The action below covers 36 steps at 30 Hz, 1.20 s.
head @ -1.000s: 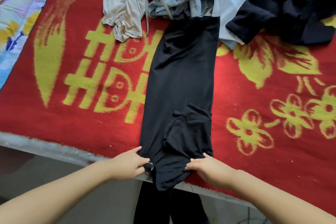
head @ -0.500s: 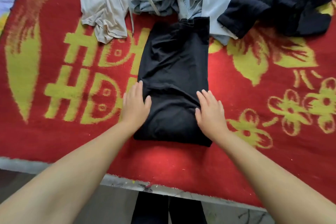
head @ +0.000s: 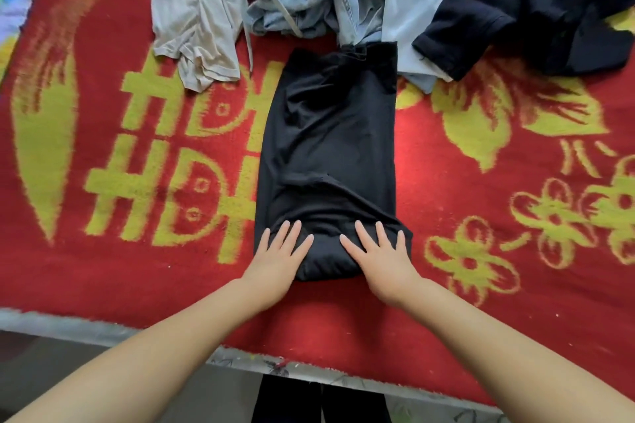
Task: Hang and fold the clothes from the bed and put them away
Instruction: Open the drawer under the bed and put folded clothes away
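Head view: both hands slid nearer on black garment (head: 326, 148).

Both hands (head: 331, 259) flat, fingers spread

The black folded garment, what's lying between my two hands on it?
In the head view, only the black garment's own cloth lies between the left hand and right hand; both press flat on its near end.

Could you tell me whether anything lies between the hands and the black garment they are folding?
Nothing visible does: the left hand and right hand both rest flat on the black garment.
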Tool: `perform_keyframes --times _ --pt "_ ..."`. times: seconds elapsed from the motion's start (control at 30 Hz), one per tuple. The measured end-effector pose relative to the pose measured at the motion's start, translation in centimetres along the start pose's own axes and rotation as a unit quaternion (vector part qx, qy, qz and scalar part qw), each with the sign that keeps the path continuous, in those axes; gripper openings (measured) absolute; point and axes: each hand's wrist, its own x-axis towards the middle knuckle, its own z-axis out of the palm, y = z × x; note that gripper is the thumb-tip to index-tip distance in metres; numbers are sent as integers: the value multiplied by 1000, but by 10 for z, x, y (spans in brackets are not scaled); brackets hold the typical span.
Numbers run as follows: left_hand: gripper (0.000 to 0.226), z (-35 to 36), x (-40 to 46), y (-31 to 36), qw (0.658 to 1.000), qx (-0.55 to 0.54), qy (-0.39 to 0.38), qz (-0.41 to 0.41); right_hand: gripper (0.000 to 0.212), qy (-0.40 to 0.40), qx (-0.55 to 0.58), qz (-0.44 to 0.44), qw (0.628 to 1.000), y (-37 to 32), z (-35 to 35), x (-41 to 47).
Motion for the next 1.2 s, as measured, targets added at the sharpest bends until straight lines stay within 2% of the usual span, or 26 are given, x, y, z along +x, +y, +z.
perform_keyframes --times 0.1,0.17,0.2,0.27,0.33,0.37,0.43,0.53,0.6,0.67,0.7,0.73,0.77,0.83,0.9,1.0,1.13,1.2 --pt "85 -18 -22 9 977 -95 -184 57 80 -172 41 -65 982 0 -19 -18" --pt "81 -36 -39 9 936 -163 -297 98 63 -272 82 -131 950 1 -36 -35" --pt "78 -45 -46 7 918 -195 -329 104 48 -306 116 -146 934 2 -44 -44" --pt "70 -59 -50 -2 884 -280 -365 78 25 -346 177 -134 911 8 -56 -50" --pt "55 -71 -40 -19 859 -350 -372 44 27 -318 201 -111 920 20 -67 -40" --pt "47 -76 -33 -28 861 -366 -352 29 31 -278 206 -100 933 27 -71 -31" --pt "34 -83 -11 -46 885 -386 -261 -14 39 -166 228 -77 956 41 -76 -6" --pt "37 -88 19 -65 907 -401 -31 -129 47 78 290 34 953 52 -74 16" --pt "40 -80 24 -62 925 -292 148 -194 47 217 281 76 932 45 -65 17" --pt "47 -63 19 -42 936 -166 276 -143 50 282 241 37 928 26 -49 8" --pt "52 -52 13 -28 938 -130 309 -93 56 290 199 9 936 14 -38 1" --pt "58 -42 4 -13 944 -103 311 -41 65 278 148 -17 949 1 -24 -7" --pt "66 -26 -5 1 954 -71 290 12 76 247 97 -40 963 -9 -10 -14" --pt "82 6 -23 18 977 -26 196 84 98 147 23 -58 987 -17 14 -25" --pt "97 25 -27 16 992 -21 105 65 111 87 -4 -50 995 -13 29 -21" --pt "100 26 -14 3 999 -4 43 7 104 66 -2 -38 997 -8 27 -5" --pt "99 5 -12 1 998 -26 -43 42 89 -6 1 -50 999 -13 3 -9" --pt "92 -18 -17 -7 983 -111 -128 67 86 -83 53 -80 992 -5 -23 -15"
